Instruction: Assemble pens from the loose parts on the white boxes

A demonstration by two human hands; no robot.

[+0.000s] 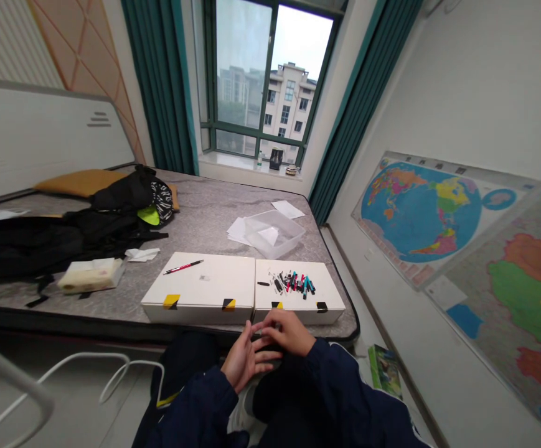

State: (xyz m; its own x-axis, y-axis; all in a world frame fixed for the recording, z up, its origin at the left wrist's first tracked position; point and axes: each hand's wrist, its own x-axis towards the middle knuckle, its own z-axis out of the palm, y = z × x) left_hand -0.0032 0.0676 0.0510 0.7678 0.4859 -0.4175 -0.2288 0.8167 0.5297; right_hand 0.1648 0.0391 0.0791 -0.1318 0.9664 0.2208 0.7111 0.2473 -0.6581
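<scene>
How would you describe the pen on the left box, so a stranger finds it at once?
In front of the window, a grey mattress carries a wide white box at its near edge, beside a narrower box. On the wide white box lies a slim pen, red with dark ends. It lies apart from the multicoloured pile of small pieces on the narrower box.

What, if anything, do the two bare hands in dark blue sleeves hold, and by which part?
No held thing can be seen: the bare left hand is open; the bare right hand, curled, overlaps its fingers in view.
</scene>
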